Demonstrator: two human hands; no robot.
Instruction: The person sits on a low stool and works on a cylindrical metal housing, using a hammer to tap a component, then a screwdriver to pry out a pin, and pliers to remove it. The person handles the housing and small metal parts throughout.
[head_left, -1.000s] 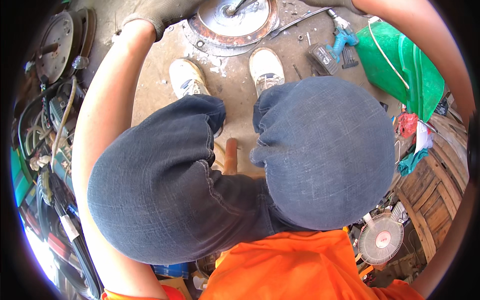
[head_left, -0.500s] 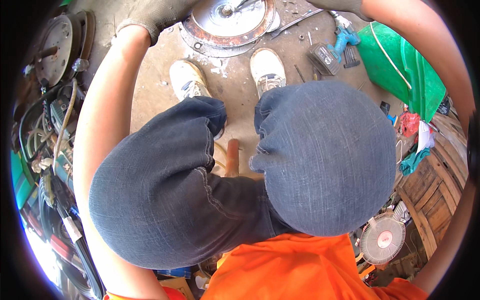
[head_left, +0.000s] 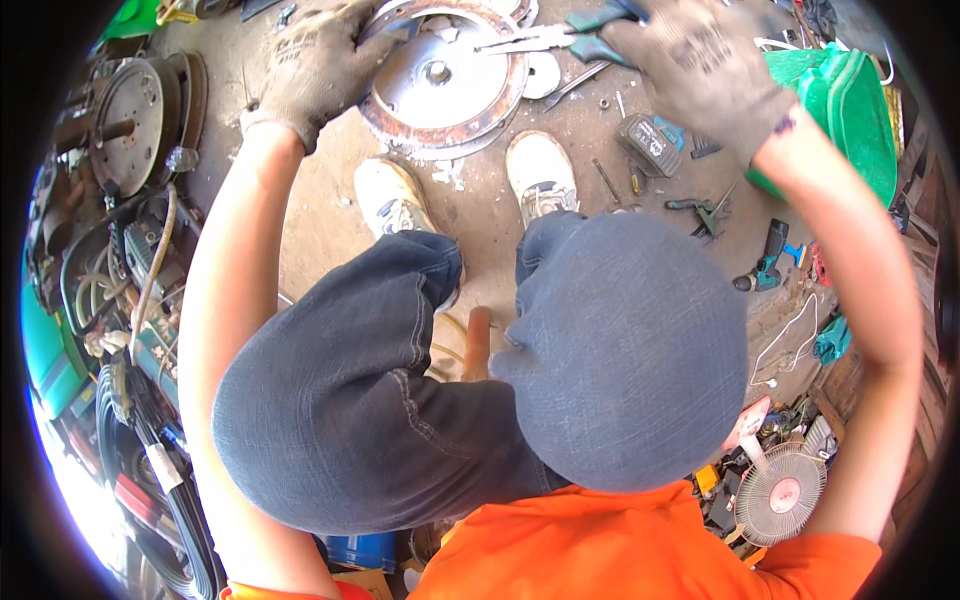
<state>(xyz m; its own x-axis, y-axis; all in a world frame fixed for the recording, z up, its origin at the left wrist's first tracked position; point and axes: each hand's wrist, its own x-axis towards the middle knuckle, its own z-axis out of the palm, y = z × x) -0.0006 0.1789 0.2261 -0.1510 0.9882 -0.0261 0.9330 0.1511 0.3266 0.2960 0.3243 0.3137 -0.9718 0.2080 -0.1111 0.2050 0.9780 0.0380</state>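
Note:
A round metal part (head_left: 462, 88) with a shiny face, a rusty rim and a central stub lies on the floor before my shoes. My gloved left hand (head_left: 318, 68) grips its left rim, thumb reaching over the edge; the other fingers are partly hidden. In my gloved right hand (head_left: 695, 75) are pliers (head_left: 525, 42) with green handles and long, narrow jaws. The jaws point left, over the upper right side of the metal part. Whether their tips touch it, I cannot tell.
Around my right side lie a black battery (head_left: 650, 148), a small drill (head_left: 766, 262), a green container (head_left: 845, 125) and a white-and-pink fan (head_left: 782, 500). To the left are a round flanged metal part (head_left: 128, 130) and coiled black hoses (head_left: 165, 500). A flat bar tool (head_left: 575, 85) lies beside the disc.
The view has shifted, bringing both gloved hands and more of the pliers into sight. My right hand now appears lower and covers much of the blue power tool.

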